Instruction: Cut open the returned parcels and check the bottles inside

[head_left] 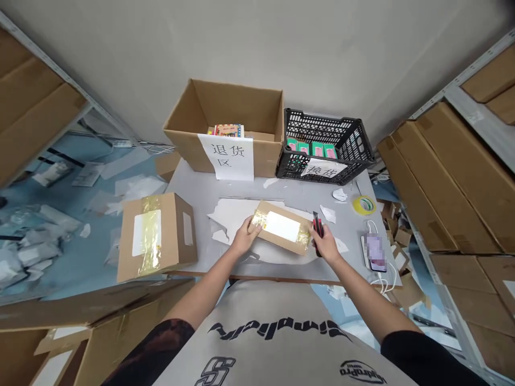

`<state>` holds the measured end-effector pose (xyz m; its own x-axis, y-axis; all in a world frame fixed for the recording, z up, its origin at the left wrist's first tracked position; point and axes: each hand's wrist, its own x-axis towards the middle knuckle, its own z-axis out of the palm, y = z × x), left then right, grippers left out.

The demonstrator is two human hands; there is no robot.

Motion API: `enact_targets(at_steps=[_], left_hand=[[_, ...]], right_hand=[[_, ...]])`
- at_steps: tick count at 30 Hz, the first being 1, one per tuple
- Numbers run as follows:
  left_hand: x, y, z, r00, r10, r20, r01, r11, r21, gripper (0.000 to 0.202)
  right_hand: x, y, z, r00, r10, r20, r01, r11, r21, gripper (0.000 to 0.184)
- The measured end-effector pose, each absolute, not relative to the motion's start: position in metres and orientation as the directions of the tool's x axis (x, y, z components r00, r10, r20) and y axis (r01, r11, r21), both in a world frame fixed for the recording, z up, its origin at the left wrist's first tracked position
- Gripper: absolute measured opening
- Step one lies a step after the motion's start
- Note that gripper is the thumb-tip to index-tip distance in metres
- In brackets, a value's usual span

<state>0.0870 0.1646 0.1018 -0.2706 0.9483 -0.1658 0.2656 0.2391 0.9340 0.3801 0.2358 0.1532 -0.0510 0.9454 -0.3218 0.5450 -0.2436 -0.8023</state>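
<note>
A small brown cardboard box with a white label and yellow tape at both ends is held above the table. My left hand grips its left end, the fingers closed around the corner. In my right hand is a red and black box cutter, pointing away from me. That hand is also up against the box's right end. Under the box lies a torn white sheet on the grey table.
A large open carton and a black crate stand at the back. A taped box sits at the left edge. Yellow tape and a phone with cables lie right. Shelves of cartons flank the table.
</note>
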Motion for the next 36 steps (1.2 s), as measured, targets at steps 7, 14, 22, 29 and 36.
enact_targets(at_steps=[7, 14, 22, 29, 36], left_hand=[[0.097, 0.161, 0.095, -0.48, 0.873, 0.088, 0.418, 0.139, 0.898, 0.046], [0.103, 0.16, 0.095, -0.591, 0.8, 0.105, 0.391, 0.171, 0.904, 0.033], [0.114, 0.158, 0.084, -0.599, 0.782, 0.174, 0.378, 0.084, 0.922, 0.02], [0.128, 0.162, 0.074, -0.619, 0.759, 0.204, 0.353, 0.037, 0.935, 0.016], [0.137, 0.167, 0.069, -0.621, 0.767, 0.162, 0.282, 0.027, 0.959, 0.018]], right_hand=[[0.291, 0.27, 0.213, -0.644, 0.688, -0.334, 0.765, 0.583, -0.273, 0.034], [0.244, 0.275, 0.211, -0.665, 0.571, -0.482, 0.664, 0.747, -0.033, 0.038], [0.225, 0.273, 0.219, -0.622, 0.54, -0.567, 0.592, 0.798, 0.111, 0.036], [0.229, 0.272, 0.23, -0.604, 0.506, -0.616, 0.548, 0.825, 0.14, 0.034], [0.226, 0.273, 0.24, -0.526, 0.518, -0.674, 0.581, 0.798, 0.159, 0.033]])
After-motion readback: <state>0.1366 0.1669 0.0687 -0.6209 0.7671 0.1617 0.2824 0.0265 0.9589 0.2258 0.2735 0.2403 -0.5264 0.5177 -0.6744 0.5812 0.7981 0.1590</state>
